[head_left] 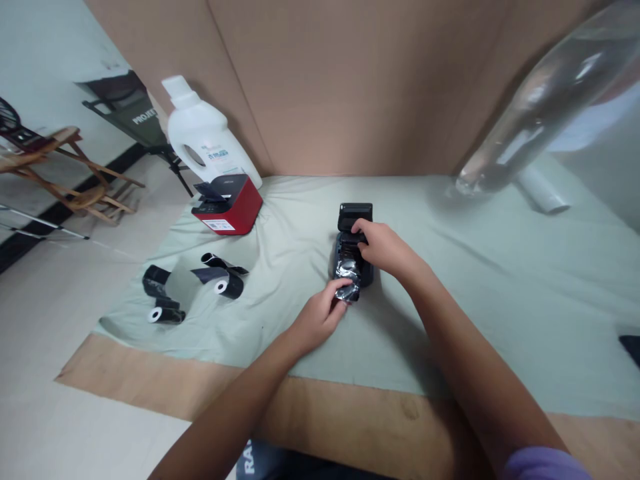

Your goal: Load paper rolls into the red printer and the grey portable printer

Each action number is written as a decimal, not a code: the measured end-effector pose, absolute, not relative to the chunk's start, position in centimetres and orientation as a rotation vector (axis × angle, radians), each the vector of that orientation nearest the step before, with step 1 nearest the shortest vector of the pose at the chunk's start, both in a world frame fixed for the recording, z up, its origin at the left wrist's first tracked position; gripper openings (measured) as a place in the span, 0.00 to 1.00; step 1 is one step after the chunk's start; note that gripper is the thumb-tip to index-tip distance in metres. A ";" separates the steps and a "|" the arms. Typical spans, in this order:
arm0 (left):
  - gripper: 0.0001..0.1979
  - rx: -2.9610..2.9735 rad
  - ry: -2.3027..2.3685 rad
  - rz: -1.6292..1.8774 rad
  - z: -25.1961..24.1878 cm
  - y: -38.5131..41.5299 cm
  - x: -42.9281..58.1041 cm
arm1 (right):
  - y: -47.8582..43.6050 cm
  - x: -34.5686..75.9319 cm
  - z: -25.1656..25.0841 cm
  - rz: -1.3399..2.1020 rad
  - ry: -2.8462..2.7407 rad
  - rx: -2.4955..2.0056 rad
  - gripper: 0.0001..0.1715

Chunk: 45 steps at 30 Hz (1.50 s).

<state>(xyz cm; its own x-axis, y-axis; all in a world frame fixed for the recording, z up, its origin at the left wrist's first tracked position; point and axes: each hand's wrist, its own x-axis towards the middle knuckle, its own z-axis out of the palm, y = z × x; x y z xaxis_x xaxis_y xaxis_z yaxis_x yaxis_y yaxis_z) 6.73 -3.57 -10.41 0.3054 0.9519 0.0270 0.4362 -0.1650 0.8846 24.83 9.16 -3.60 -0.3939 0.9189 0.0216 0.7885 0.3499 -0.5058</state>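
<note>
A small black portable printer [367,275] rests on the pale green cloth with its lid [356,217] raised. From its front comes a glossy black strip [348,269], crinkled and shining. My left hand [320,317] pinches the near end of this strip between thumb and fingers. At the raised lid, my right hand [383,248] has its fingertips closed around the lower edge beside the printer's opening. The inside of the printer is partly hidden by these fingers.
Left on the cloth [295,280] lie black paper rolls [230,287] with loose curled strips. Behind them stand a red and black box-shaped device [235,210] and a white jug [210,137]. A clear plastic-wrapped object [540,100] and white roll [545,187] are at right. A cardboard-brown panel [350,87] closes the back.
</note>
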 end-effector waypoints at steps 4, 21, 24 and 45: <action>0.20 1.731 1.203 0.830 -11.2 -2.9 7.0 | 8.8 23.8 -4.4 0.382 -2.316 -1.606 0.15; 0.18 2.009 1.226 0.743 -10.4 -2.8 6.4 | 10.4 25.9 -4.3 0.421 -2.186 -1.310 0.14; 0.17 2.047 1.213 0.853 -10.2 -2.8 6.3 | 9.7 26.3 -3.1 0.539 -2.309 -1.299 0.10; 0.18 2.200 1.158 0.772 -10.1 -3.1 6.3 | 9.8 26.6 -2.9 0.772 -2.354 -1.601 0.12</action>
